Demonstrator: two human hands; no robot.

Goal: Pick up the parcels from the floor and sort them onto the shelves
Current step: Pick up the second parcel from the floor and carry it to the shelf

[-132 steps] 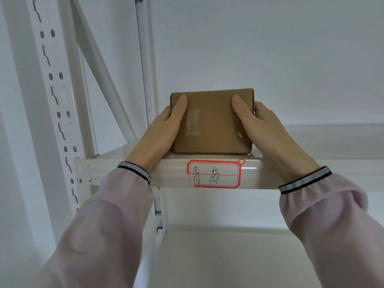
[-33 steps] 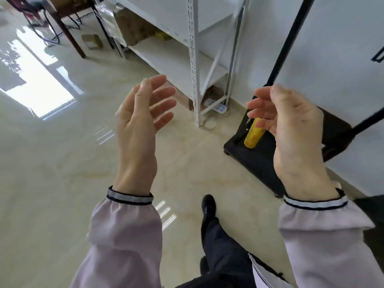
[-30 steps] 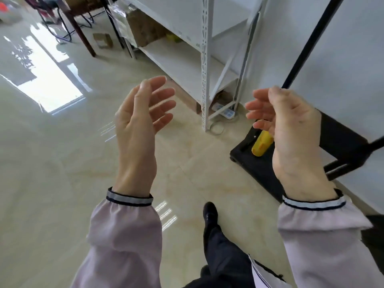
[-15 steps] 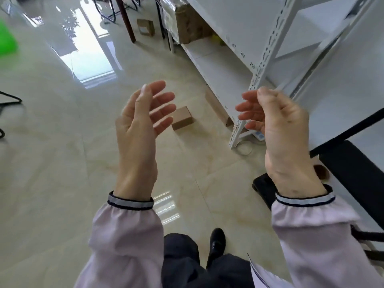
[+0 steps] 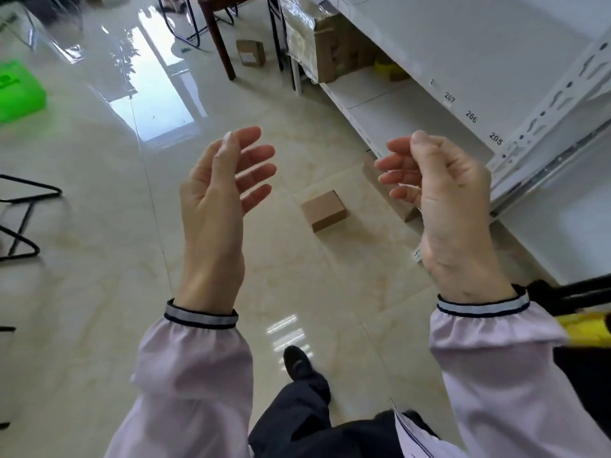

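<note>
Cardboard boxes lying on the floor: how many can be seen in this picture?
2. One small box lies on the floor between the two raised hands, near the shelf. Another box lies farther away beside a table leg. More may be hidden behind the hands.

Glossy beige tiled floor lies bare on every side of the small brown cardboard parcel, leaving an unobstructed approach from above and from the left. White metal shelving rack bounds the right side, its perforated upright standing near the parcel. Black bent-tube frame and bright green plastic bin stand well apart at far left.
</note>
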